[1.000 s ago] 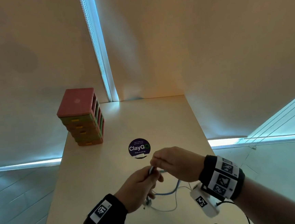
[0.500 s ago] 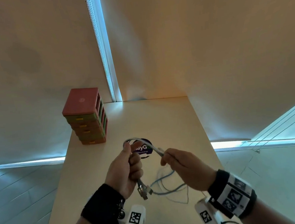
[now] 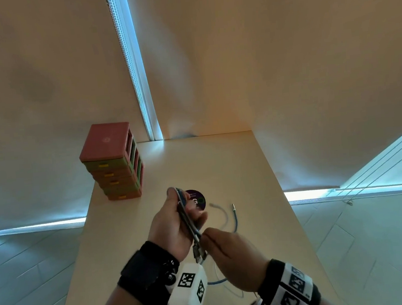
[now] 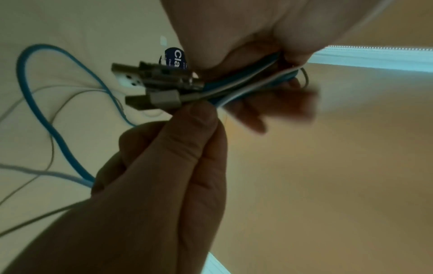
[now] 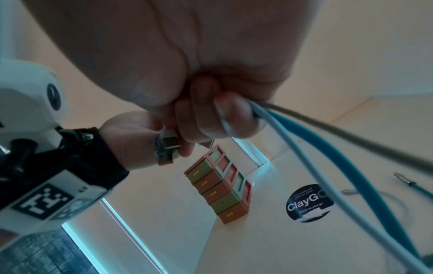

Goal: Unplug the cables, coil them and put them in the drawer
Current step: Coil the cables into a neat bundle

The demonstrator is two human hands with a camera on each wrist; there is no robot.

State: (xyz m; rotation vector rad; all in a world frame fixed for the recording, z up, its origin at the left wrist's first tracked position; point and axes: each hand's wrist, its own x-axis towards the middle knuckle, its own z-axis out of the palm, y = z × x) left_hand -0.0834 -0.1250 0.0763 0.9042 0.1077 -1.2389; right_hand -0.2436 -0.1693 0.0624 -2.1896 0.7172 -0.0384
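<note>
Pale beige table [image 3: 220,165] in a corner w/ roller blinds, light leaking at the edges. Round dark ClayGo sticker [image 5: 309,203] mid-table. Small drawer unit [image 3: 114,163] at the far left, 5 drawers stacked, all closed so can't tell what's inside. I've got 3 cables [image 3: 187,220] (blue, pale blue, grey) bunched up over the table: my left hand [image 3: 174,225] is curled round the folded bundle, USB plugs [image 4: 154,87] sticking out the bottom, and my right hand [image 3: 230,254] pinches the strands just below. Loose tails trail on the table, 2 free ends lying right of the sticker.
</note>
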